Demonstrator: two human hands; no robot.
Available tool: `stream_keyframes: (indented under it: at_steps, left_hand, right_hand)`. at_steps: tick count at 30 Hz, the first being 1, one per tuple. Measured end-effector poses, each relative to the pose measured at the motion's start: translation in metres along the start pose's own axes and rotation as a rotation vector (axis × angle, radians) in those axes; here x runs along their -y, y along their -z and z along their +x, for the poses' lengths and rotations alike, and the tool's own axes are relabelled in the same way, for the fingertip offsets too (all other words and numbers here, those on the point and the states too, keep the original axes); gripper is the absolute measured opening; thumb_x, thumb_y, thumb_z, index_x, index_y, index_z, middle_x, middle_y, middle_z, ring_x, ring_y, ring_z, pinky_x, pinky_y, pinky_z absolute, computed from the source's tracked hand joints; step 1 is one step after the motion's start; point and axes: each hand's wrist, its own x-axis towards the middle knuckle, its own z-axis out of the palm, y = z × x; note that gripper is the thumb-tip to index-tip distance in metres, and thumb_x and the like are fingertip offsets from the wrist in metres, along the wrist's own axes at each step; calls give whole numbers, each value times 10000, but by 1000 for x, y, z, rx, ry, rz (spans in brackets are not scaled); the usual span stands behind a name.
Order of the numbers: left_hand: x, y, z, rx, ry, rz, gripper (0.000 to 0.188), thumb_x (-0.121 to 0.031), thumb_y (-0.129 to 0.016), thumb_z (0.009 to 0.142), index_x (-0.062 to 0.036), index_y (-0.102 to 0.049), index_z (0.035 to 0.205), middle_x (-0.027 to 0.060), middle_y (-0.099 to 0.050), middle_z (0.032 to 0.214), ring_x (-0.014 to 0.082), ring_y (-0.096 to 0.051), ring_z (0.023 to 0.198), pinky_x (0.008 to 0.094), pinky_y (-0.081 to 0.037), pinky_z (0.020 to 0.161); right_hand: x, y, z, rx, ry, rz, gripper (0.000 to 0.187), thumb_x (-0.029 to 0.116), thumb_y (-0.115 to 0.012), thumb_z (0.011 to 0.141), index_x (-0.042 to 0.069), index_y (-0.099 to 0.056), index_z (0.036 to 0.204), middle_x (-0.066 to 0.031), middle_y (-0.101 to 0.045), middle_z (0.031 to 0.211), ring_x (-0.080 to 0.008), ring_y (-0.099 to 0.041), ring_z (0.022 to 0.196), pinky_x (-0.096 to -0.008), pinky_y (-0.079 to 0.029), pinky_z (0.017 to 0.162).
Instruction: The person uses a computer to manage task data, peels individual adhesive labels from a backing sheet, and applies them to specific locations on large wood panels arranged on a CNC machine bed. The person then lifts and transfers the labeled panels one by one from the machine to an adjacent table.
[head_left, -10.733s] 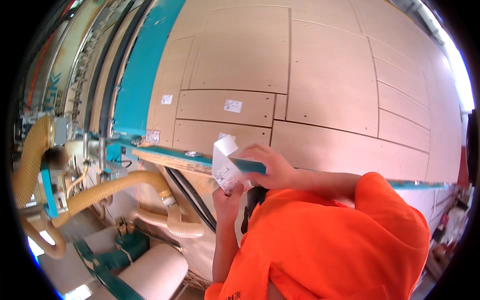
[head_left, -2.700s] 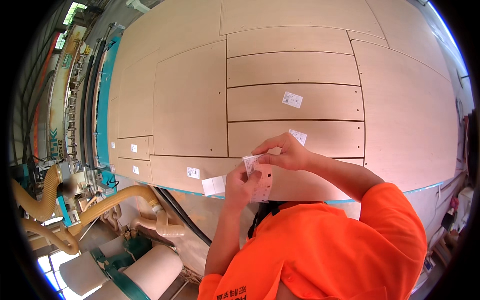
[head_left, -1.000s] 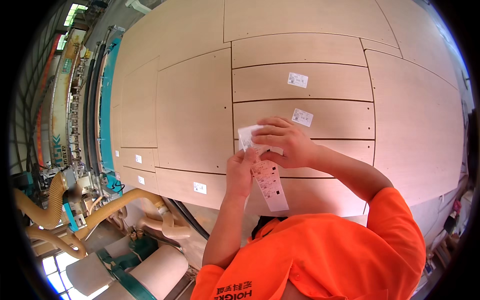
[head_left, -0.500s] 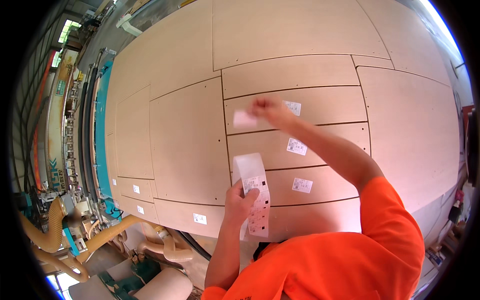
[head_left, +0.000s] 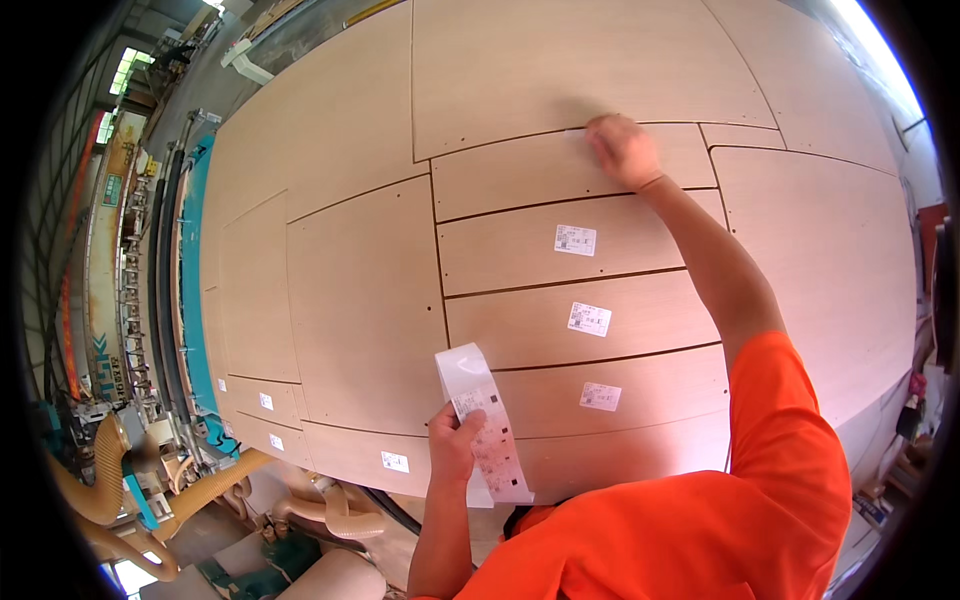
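Note:
My left hand [head_left: 453,442] grips a strip of printed labels [head_left: 494,447] near the front edge of the board, thumb on top; the strip's bare backing curls up at its far end. Stretched out over the far part of the board, my right hand [head_left: 624,152] has its fingers pinched on a white label [head_left: 575,134], mostly hidden by the hand. Under it lies a pale wood-toned board [head_left: 365,290], cut by dark grooves into panels. Three stuck labels run down the middle panels: an upper label [head_left: 575,240], a middle label [head_left: 590,319] and a lower label [head_left: 600,397].
Several small labels, such as one white label [head_left: 395,462], sit on panels at the front left. Along the left runs a machine with a teal beam [head_left: 192,290] and black hoses. Ribbed tan ducts [head_left: 340,510] and a large roller [head_left: 330,575] stand at the lower left.
My right hand has moved away from me and to the right with the label, onto the farther narrow panel. My left hand and the strip have shifted slightly left and nearer me.

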Motion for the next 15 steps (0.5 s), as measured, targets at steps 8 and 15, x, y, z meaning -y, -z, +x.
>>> stream_keyframes:
  at_steps: [8, 15]
  left_hand:
    - [-24, -9, 6, 24, -58, -80, 206, -11, -572, 797, 43, -598, 994, 72, -639, 902, 113, -590, 772, 250, -470, 713]
    - [-39, -24, -14, 98, -147, -108, 183, -22, -559, 822, 20, -614, 991, 60, -643, 909, 99, -589, 778, 251, -472, 711]
  right_hand:
    - [44, 3, -28, 516, 128, -227, 612, 335, -560, 822, 54, -373, 1333, -114, -294, 1427, -280, -232, 1335, -365, -228, 1086]
    - [57, 42, -56, 600, 7, -304, 563, 294, -586, 818, 66, -417, 1304, -109, -356, 1389, -251, -296, 1305, -360, -277, 1061]
